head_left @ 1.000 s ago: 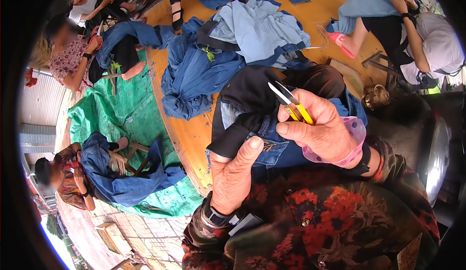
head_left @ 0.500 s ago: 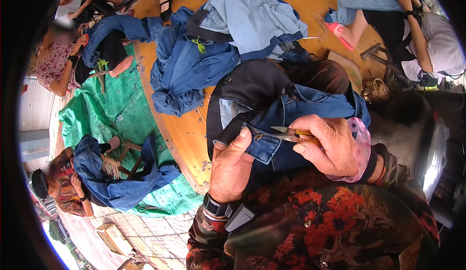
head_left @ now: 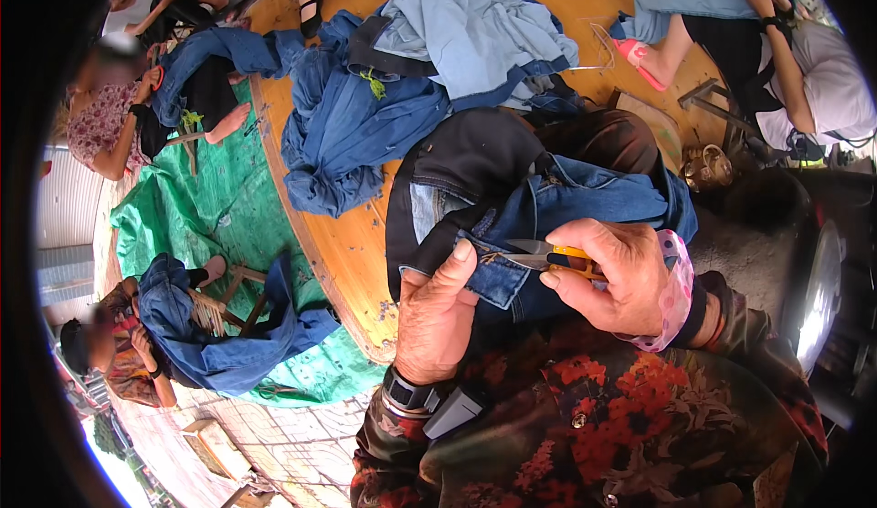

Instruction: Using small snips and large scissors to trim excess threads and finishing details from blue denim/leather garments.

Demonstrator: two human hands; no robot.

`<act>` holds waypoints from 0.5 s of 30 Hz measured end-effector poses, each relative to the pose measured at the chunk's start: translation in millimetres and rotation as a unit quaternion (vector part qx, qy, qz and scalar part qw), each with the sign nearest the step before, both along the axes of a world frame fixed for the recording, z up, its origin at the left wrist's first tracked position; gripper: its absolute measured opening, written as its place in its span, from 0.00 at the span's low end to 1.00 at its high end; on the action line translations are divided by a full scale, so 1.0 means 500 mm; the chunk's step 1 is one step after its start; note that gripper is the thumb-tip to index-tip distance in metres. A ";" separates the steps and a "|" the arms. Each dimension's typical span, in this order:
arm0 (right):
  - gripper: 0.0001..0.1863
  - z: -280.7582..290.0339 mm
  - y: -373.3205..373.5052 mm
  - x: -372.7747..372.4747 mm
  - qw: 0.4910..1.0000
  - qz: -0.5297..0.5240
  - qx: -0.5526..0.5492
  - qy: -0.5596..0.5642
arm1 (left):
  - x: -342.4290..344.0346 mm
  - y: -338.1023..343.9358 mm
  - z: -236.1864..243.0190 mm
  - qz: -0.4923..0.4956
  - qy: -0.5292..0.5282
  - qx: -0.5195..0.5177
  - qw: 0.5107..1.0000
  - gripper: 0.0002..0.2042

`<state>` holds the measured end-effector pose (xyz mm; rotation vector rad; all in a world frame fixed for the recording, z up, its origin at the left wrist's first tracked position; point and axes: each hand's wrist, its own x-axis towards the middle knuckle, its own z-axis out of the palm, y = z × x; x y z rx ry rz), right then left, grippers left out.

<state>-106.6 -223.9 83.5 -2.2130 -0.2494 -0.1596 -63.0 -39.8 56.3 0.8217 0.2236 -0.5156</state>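
My left hand (head_left: 434, 321) pinches the edge of a blue denim band (head_left: 498, 280) between thumb and fingers. My right hand (head_left: 617, 275) grips yellow-handled thread snips (head_left: 571, 259), their metal blades lying level at orange stitching on that band. The band belongs to a blue and black garment (head_left: 466, 161) draped over my lap. A pink dotted cuff (head_left: 670, 298) circles my right wrist, and a dark watch (head_left: 406, 389) is on my left. The fingertips under the cloth are hidden.
A yellow board (head_left: 306, 229) beyond my lap bears heaped denim (head_left: 356, 133). Green sheeting (head_left: 174, 206) spreads to the left, where co-workers (head_left: 100, 142) sit holding jeans. Another person (head_left: 813, 79) with light-blue denim sits at upper right. A shiny metal rim (head_left: 818, 307) stands at my right.
My right hand has turned the snips from pointing upward to level, down at the band my left hand holds. More blue denim now shows above them. Little differs from half a second ago.
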 end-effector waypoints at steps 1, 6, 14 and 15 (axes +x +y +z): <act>0.14 0.000 0.000 -0.001 1.000 -0.002 -0.001 -0.003 | 0.000 0.000 -0.001 -0.001 0.000 0.000 1.000 0.14; 0.14 0.000 0.001 0.000 1.000 -0.005 -0.010 -0.016 | -0.001 -0.002 -0.002 0.003 -0.002 0.013 1.000 0.14; 0.15 -0.005 0.010 -0.003 0.998 -0.018 -0.017 -0.052 | -0.004 -0.007 -0.002 0.010 -0.018 0.017 1.000 0.17; 0.15 -0.008 0.011 -0.005 0.999 -0.031 -0.012 -0.041 | -0.004 -0.008 -0.002 0.007 -0.017 0.010 1.000 0.17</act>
